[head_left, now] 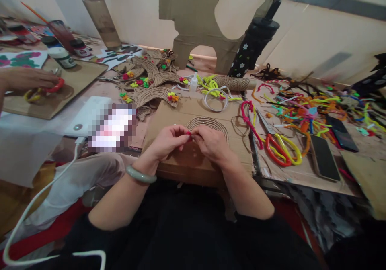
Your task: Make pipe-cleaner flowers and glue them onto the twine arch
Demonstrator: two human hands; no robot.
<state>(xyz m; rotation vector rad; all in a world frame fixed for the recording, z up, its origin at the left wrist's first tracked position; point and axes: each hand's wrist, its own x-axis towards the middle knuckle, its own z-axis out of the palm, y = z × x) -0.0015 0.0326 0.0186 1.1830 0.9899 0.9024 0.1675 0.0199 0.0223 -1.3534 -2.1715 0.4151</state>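
Observation:
My left hand [169,140] and my right hand [211,142] meet above a cardboard sheet [169,119]. Between their pinched fingertips sits a small knotted piece of pinkish-red cord [189,133], mostly covered by the fingers. Just beyond my right hand lies an arch of coiled brown twine [208,121], partly hidden by that hand. A roll of white tape [216,100] rests behind the arch. To the right, a knotted pinkish-red cord [251,123] runs over the cardboard's edge.
Scissors [279,145] with red and yellow handles lie right, beside a phone [325,157] and a heap of coloured cords [310,113]. Finished-looking twine arches [157,97] and a glue bottle [194,83] stand behind. Left are a power bank [87,115] and a co-worker's hand [30,79].

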